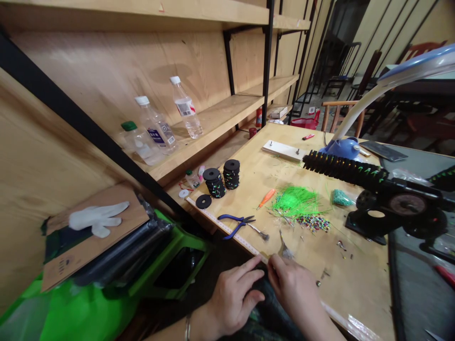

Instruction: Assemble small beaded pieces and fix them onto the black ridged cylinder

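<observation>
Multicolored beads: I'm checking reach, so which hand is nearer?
Right. The right hand is at the table edge, below the beads in the picture; the left hand is below and farther left.

Our left hand (232, 296) is turned back upward, its fingers (248, 266) stretched forward and slightly bent, the thumb standing apart from them. Our right hand (293, 282) curls just beside it, fingertips partly hidden, so we cannot tell whether they pinch anything. Our forearms (199, 327) slant inward.

1 thin, shiny band (187, 327) circles the left wrist (201, 324); the 2 forearms (316, 317) are bare; dark clothing (272, 300) with bluish patches covers the lap.
</observation>
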A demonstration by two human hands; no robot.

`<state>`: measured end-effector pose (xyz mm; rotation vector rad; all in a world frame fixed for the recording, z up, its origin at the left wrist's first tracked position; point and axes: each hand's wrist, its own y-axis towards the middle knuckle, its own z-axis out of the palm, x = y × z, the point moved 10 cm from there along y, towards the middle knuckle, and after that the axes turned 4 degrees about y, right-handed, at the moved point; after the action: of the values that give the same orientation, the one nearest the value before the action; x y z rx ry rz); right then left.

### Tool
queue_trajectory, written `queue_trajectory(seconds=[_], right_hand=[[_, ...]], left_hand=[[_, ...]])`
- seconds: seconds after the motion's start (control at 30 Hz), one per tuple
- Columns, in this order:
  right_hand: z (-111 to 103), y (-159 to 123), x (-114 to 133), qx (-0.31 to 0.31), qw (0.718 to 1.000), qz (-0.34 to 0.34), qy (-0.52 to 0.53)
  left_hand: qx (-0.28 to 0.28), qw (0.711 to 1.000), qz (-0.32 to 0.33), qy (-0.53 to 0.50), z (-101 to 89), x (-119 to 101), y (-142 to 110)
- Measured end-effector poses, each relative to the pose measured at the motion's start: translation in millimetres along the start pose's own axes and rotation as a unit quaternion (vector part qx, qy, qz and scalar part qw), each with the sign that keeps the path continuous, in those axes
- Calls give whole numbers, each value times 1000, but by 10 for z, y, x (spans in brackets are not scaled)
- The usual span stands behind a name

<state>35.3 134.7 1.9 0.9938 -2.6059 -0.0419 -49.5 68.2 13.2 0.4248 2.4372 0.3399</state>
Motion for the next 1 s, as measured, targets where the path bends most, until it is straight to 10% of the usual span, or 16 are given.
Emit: queue_trajectory(seconds=[0.63, 1.0], right_hand=[[-15, 6, 10, -7, 1000, -6, 6], [-94, -232, -355, 98, 973, 105, 181]], left_hand=[[80, 982, -66, 159, 134, 50, 15], [202, 924, -104, 308, 259, -38, 153]])
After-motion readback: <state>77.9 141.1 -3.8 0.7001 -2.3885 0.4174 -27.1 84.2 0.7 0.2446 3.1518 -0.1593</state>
